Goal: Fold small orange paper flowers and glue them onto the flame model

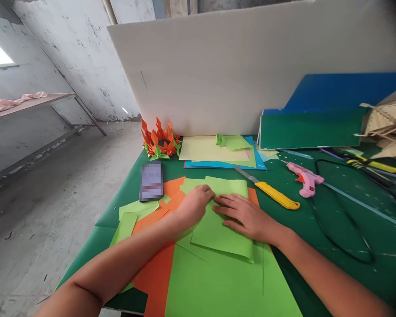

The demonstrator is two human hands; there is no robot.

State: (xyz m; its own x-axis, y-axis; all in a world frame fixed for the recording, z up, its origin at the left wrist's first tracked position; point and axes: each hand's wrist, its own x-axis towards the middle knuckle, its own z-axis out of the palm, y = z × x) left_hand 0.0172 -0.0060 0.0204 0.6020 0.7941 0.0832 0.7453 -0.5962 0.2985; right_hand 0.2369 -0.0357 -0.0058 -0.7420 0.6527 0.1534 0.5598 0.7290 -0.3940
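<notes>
A folded sheet of light green paper (222,237) lies on top of a larger green sheet (214,286). My left hand (196,204) is closed, its fingers curled at the left edge of the folded paper; the fingertips are partly hidden. Flat on the same paper lies my right hand (246,215), fingers stretched out and slightly apart, the tips close to my left hand. Orange paper (156,268) shows beneath the green sheets. Just beyond my right hand is a yellow-handled craft knife (277,195) with its blade out.
A phone (151,180) lies left of the papers, behind it an orange origami piece (160,138). Stacked coloured paper (201,149) sits at the back against a white board (218,70). On the right are a pink glue gun (305,178) with a black cord and a wooden stick model (389,123).
</notes>
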